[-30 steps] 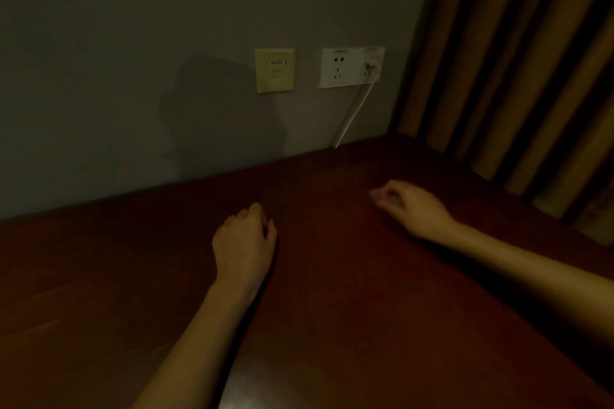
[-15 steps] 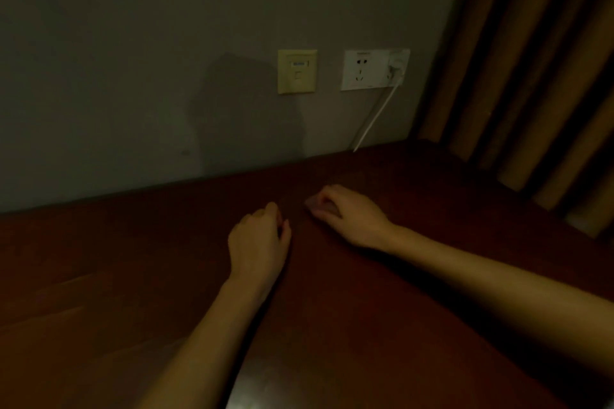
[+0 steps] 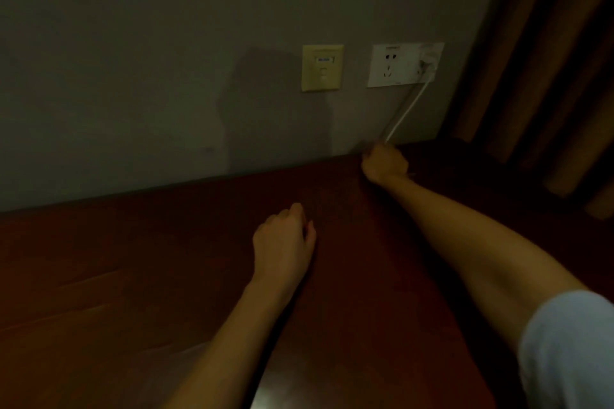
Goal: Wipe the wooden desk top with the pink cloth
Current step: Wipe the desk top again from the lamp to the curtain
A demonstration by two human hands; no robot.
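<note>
Dark red-brown wooden tabletop (image 3: 133,276) runs along a grey wall (image 3: 133,60). Left hand (image 3: 282,242) rests mid-surface, fingers loosely curled, holding nothing. Pink cloth (image 3: 366,151) lies at the back edge against the wall, only a faint edge visible. Right hand (image 3: 383,164) has its fingers curled over the cloth, below a white cable (image 3: 407,109).

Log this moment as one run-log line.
right hand: at back edge of desk top, under white cable | pink cloth: not discernible | left hand: resting loosely curled on desk top, empty
</note>
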